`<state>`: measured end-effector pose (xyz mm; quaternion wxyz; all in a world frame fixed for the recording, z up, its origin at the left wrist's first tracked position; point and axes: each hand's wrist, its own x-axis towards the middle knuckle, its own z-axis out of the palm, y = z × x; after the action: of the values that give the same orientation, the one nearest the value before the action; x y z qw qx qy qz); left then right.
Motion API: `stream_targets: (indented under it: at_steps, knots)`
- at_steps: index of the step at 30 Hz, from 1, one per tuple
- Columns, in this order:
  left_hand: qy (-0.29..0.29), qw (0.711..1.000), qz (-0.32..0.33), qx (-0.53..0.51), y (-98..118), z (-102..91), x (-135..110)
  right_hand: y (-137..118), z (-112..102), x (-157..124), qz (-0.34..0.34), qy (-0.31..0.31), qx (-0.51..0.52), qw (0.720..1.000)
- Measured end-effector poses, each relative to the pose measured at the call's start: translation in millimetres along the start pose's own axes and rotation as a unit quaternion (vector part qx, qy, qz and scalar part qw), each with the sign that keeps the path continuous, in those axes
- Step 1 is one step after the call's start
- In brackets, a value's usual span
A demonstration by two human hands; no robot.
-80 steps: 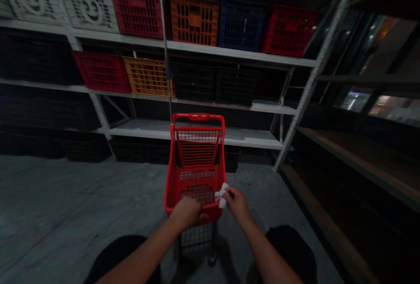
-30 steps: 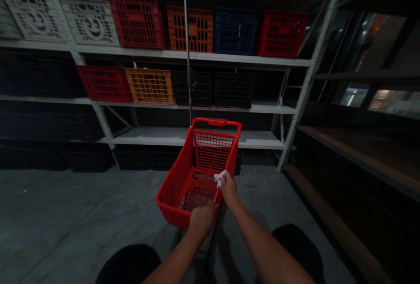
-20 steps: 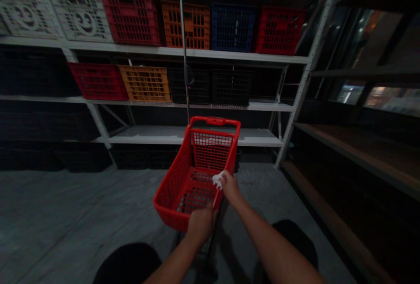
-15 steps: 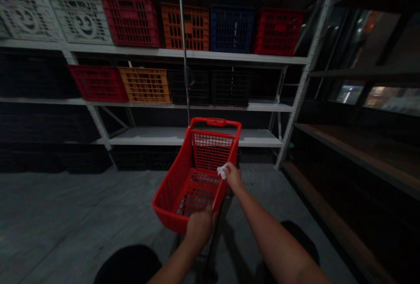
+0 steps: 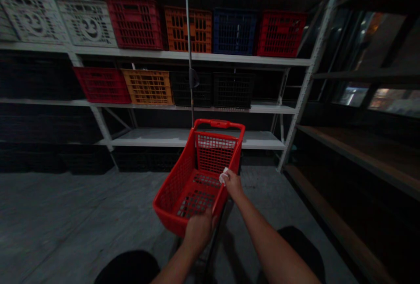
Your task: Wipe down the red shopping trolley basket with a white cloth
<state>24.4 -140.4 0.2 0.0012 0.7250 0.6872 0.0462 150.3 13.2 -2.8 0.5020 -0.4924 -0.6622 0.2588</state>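
Note:
A small red plastic shopping cart [image 5: 164, 205] stands in front of me, its handle at the far end and a thin pole rising from its far left corner. My left hand [image 5: 199, 228] is closed on the near right corner of the cart's rim. Farther along that right rim is my right hand [image 5: 233, 184], its fingers pinching a crumpled white tissue [image 5: 223, 176] against the rim. The cart's basket has grid walls and a slotted floor. Part of the near rim is hidden behind my left hand.
Behind the cart runs a white metal shelving rack [image 5: 210, 58] with red crates [image 5: 136, 23], orange crates [image 5: 188, 29], a blue crate [image 5: 235, 31], black crates and white smiley-face crates [image 5: 90, 23]. Dark wooden shelves [image 5: 348, 157] stand close on my right. The floor [image 5: 78, 214] is grey concrete.
My right hand has slid slightly nearer along the right rim, with the tissue now more bunched under its fingers. My left hand keeps its hold. The whole view has shifted a little.

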Motion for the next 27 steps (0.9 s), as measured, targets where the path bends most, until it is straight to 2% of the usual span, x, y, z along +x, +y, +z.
stream_targets:
  at_steps: [2, 7, 9, 11, 16, 19, 22, 25, 27]
  knots:
    - [0.007, 1.0, 0.003, 0.001, -5, 2.4, -1, -8, 1, -14, 0.011, -0.014, 0.021, 1.0]
    - [0.015, 1.0, 0.007, 0.012, -18, 4.3, -6, -27, 10, -68, 0.008, -0.072, 0.081, 0.994]
    - [0.004, 1.0, 0.01, 0.011, -22, 1.7, -8, -29, 12, -76, 0.008, -0.082, 0.084, 0.993]
    - [-0.009, 1.0, 0.014, 0.007, -26, -1.7, -11, -27, 9, -67, 0.007, -0.073, 0.085, 0.994]
    - [-0.017, 1.0, 0.022, 0.009, -35, -7.7, -17, -13, -14, -2, 0.042, -0.021, 0.098, 0.994]
    - [-0.014, 0.999, 0.025, 0.02, -38, -7.7, -16, -15, -18, 7, 0.051, 0.011, 0.101, 0.994]
    - [-0.013, 0.999, 0.015, 0.033, -40, -6.9, -12, -26, -2, -24, 0.069, -0.001, 0.119, 0.991]
    - [-0.007, 0.999, 0.008, 0.036, -42, -7.1, -11, -35, 20, -64, 0.043, -0.046, 0.116, 0.991]
    - [-0.001, 0.999, 0.015, 0.028, -45, -7.6, -12, -37, 26, -73, 0.031, -0.055, 0.105, 0.992]
